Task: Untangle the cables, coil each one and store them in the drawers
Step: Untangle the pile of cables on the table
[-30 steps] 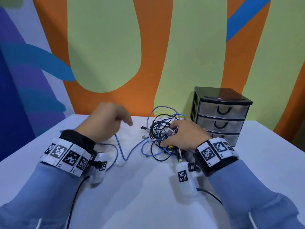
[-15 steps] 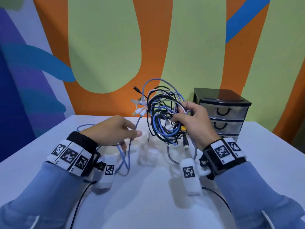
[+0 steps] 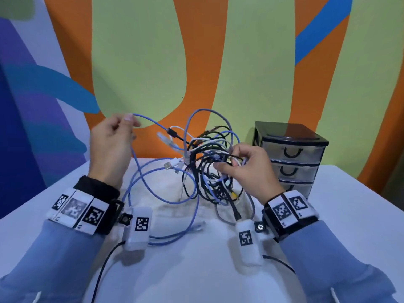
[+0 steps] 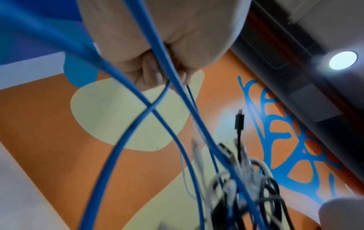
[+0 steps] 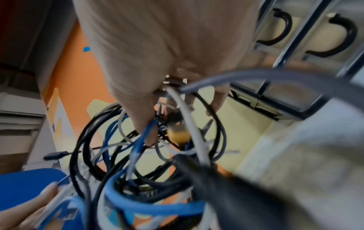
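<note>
A: The table [image 3: 349,215] carried the drawers [image 3: 290,158] at two o'clock, all closed; untangling was in hand.

B: The right hand [image 3: 247,171] clutched the lifted tangle [image 3: 212,167] at centre; the left hand [image 3: 111,145], at ten o'clock, pinched the blue cable [image 3: 153,123].

A: Next, ease that strand free; the left wrist view alone showed its crossing loops, probably the same cable.

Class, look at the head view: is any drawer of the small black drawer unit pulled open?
No: all three drawers of the drawer unit sit flush, their black handles in line.
</note>
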A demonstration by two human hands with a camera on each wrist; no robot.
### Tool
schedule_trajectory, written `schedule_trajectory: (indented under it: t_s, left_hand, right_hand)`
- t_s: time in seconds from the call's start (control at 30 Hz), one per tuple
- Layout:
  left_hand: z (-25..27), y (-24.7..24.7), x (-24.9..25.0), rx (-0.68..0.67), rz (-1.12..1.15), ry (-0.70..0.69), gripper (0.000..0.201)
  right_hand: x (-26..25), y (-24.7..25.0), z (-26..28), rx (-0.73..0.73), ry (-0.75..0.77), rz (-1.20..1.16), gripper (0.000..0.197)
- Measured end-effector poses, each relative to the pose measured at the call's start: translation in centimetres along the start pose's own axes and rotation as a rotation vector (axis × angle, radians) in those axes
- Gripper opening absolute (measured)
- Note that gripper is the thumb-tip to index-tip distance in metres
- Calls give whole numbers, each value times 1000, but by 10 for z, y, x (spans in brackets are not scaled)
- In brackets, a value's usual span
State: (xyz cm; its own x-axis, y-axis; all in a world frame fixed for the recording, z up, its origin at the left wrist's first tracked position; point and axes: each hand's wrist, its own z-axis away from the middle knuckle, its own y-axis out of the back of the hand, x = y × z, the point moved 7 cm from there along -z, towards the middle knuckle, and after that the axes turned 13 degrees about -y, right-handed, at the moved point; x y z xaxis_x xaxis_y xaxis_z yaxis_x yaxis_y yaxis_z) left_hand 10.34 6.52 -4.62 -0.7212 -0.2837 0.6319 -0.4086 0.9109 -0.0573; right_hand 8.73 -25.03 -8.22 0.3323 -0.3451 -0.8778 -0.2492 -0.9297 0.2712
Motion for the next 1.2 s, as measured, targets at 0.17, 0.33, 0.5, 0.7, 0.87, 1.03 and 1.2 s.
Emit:
schedule_trajectory:
  t_s: [0.17, 0.33, 0.5, 0.7, 0.87, 1.03, 1.2]
  left_hand:
    - [-12, 53, -15, 347, -1, 57, 32]
    - [-15, 73, -26, 448, -37, 89, 30]
    - [-11, 94, -28, 594, -60, 207, 28]
    - [-14, 79, -20, 283, -459, 153, 34]
    - [-3, 9, 23, -200, -457, -198, 53]
    - [26, -47, 15, -691, -198, -100, 58]
    - [41, -56, 11, -817, -69, 97, 35]
  right_hand:
    - [14, 12, -1, 17, -140, -161, 55]
    - [25, 13, -7, 95, -162, -103, 42]
    - [24, 19, -7, 178, -154, -78, 42]
    - [23, 14, -5, 124, -153, -159, 43]
    - [12, 4, -3, 33, -118, -237, 39]
    - [4, -6, 0, -74, -62, -303, 38]
    - [-2, -4, 4, -110, -40, -309, 37]
